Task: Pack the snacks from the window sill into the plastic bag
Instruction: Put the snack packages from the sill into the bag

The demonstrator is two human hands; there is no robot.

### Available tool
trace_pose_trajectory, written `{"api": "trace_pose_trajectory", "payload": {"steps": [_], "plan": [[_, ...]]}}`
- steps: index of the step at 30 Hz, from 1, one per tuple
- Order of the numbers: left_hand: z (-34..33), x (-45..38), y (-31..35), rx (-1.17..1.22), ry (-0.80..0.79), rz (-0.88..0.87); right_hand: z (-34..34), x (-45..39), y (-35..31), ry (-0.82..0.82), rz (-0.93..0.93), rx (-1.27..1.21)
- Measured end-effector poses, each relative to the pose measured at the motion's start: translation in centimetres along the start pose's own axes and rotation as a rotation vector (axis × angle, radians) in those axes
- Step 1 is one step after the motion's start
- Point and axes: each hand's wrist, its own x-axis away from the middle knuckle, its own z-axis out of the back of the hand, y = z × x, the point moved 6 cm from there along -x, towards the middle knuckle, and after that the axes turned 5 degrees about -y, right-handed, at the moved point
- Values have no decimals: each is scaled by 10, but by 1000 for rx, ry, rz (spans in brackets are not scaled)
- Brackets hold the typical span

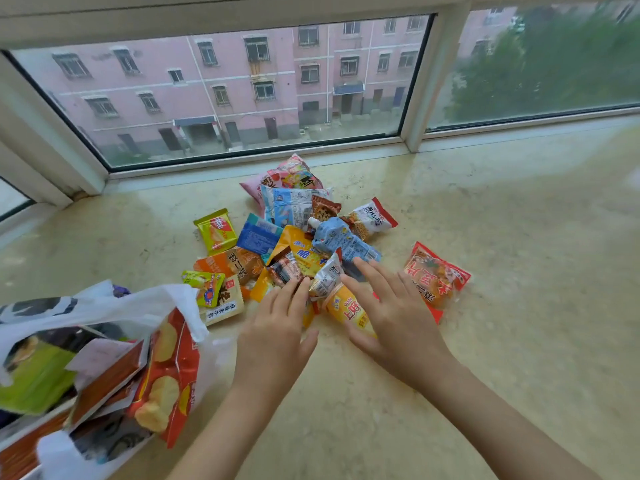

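Both forearms are bare, each grip without rings or gloves.

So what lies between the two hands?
In the head view, a yellow snack packet lies between the left hand and the right hand, with a small white packet just beyond it near the fingertips.

Bare window sill (519, 237) is lying open right of the snack pile (298, 244) and in front of it. The plastic bag (104, 341) is crowding the left front; the window frame (420, 98) is closing off the back.
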Motion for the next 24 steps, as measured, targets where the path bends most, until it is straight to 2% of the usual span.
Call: {"api": "trace_pose_trajectory", "payload": {"steps": [9,18,21,24], "plan": [[-15,-51,19,8,-78,13,-14,-20,42,-59,-33,14],[-65,-115,42,-10,-297,-13,-55,-39,101,-215,-153,67],[-86,-131,41,-66,-364,-5,-75,-36,123,-337,-247,117],[-97,-150,41,-114,-363,-30,-89,-33,138,-451,-340,143]]}}
